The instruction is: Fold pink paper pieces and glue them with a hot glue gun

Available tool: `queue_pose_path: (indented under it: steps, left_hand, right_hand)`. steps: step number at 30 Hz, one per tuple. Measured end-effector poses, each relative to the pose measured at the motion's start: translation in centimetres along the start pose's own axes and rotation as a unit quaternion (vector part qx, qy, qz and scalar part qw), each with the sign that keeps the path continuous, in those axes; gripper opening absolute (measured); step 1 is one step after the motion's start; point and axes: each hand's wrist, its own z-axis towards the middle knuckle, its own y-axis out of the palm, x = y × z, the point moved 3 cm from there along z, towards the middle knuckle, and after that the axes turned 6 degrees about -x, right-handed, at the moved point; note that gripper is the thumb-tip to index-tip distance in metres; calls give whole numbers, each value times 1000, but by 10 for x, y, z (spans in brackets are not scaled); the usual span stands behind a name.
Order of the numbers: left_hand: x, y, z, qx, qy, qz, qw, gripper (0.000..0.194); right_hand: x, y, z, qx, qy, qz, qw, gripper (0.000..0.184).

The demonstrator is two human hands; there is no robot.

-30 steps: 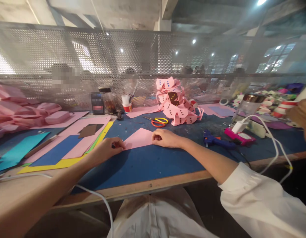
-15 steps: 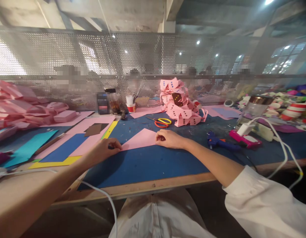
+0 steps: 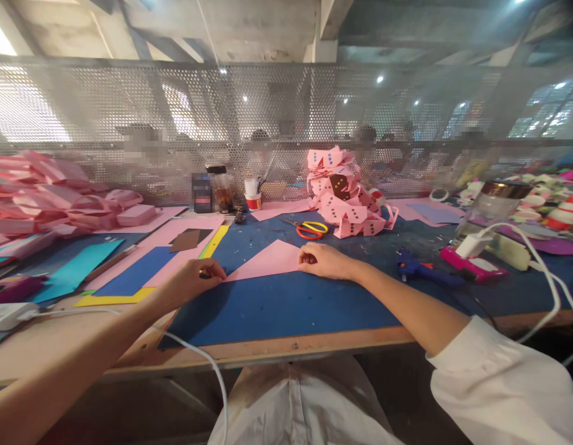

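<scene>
A pink sheet of paper (image 3: 270,262), triangular in outline, lies flat on the blue mat (image 3: 286,315) between my hands. At its left corner, my left hand (image 3: 203,278) is closed in a pinch on the paper. My right hand (image 3: 326,261) pinches the opposite corner, fingers curled together with the wrist low over the mat. Just beyond the paper lie scissors (image 3: 309,230) with red and yellow handles. Behind them stands a heap of folded pink paper pieces (image 3: 346,198) marked with small dark and blue squares.
Right of my hands are a blue glue gun (image 3: 420,269), a pink power strip (image 3: 476,264) with a white cable, and a clear jar (image 3: 492,210). At left lie coloured sheets, including a blue one (image 3: 133,272), and a pink paper pile (image 3: 45,198). A perforated screen (image 3: 277,111) stands behind.
The camera view has turned slightly left, so everything appears a little further right. Both hands keep their pinch on the pink paper, which looks nearly unmoved on the mat.
</scene>
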Motion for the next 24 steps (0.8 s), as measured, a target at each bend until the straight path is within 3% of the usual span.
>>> queue_pose_path:
  steps: [6,9,15,18,21,24]
  left_hand:
    - [-19,-1,-1,6,-8,-16,1000,23]
    - [-17,-4,-4,13,-5,-13,1000,22]
    - [38,1,6,50,61,37,996,20]
    - [64,16,26,32,148,69,986,20]
    - [75,32,47,-14,197,61,978,20]
    - [77,39,55,-23,220,56,974,20]
  right_hand:
    - [0,0,0,2,0,-3,1000,9]
    - [0,0,0,3,2,-5,1000,9]
    - [-2,-2,0,-3,7,-11,1000,10]
    - [-2,-3,0,-1,10,-20,1000,10]
    - [-2,-3,-1,2,12,-13,1000,8]
    - [-4,-7,-2,21,24,5,999,6]
